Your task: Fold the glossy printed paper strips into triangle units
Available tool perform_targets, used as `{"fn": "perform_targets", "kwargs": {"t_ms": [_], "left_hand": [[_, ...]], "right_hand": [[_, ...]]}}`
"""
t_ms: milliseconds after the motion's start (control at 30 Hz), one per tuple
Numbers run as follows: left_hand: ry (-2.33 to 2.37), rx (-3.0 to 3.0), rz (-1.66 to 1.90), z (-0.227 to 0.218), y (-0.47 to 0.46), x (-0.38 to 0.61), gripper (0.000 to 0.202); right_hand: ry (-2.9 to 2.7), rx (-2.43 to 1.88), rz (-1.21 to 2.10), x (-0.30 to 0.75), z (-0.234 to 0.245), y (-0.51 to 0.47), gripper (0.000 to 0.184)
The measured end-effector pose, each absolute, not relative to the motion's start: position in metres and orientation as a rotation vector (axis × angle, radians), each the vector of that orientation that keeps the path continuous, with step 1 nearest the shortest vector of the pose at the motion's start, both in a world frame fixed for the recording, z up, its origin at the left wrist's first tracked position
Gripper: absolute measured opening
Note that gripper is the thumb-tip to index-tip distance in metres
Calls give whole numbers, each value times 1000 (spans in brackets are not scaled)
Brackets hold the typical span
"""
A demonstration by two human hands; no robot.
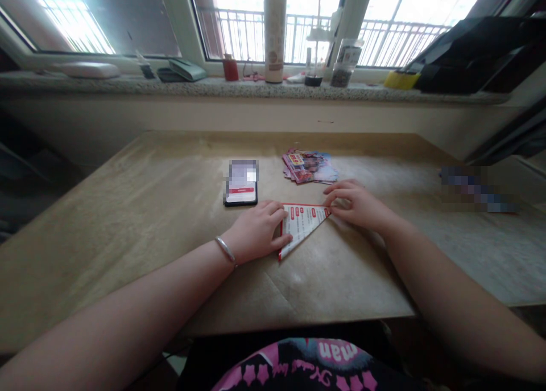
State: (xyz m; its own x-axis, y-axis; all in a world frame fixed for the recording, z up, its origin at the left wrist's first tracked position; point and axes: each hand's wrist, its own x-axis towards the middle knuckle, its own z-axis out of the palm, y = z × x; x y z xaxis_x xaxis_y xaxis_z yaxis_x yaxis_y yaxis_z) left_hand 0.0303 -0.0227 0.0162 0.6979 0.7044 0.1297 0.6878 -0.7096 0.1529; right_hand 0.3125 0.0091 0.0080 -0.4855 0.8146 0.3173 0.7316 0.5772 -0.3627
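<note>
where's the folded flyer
In the head view, the folded flyer lies on the table between the left hand and right hand, touching both, just below the stack of flyers.

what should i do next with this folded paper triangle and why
Probably run the right hand along the white-and-red paper triangle to sharpen its crease. Its fingertips already sit at the triangle's pointed corner, while the left hand pins the other end flat against the tan tabletop, so the paper looks steady enough.
</note>
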Motion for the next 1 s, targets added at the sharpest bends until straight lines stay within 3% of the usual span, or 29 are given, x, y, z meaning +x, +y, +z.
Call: {"fn": "perform_targets", "kwargs": {"t_ms": [133, 633, 1000], "left_hand": [[1162, 2808, 293, 17, -24, 31, 36], [1138, 2765, 320, 16, -21, 28, 43], [932, 2769, 483, 21, -18, 21, 30]], "right_hand": [[-2506, -938, 519, 295, 11, -1, 7], [-2545, -872, 460, 281, 8, -6, 13], [-2472, -1078, 379, 270, 7, -12, 6]]}}
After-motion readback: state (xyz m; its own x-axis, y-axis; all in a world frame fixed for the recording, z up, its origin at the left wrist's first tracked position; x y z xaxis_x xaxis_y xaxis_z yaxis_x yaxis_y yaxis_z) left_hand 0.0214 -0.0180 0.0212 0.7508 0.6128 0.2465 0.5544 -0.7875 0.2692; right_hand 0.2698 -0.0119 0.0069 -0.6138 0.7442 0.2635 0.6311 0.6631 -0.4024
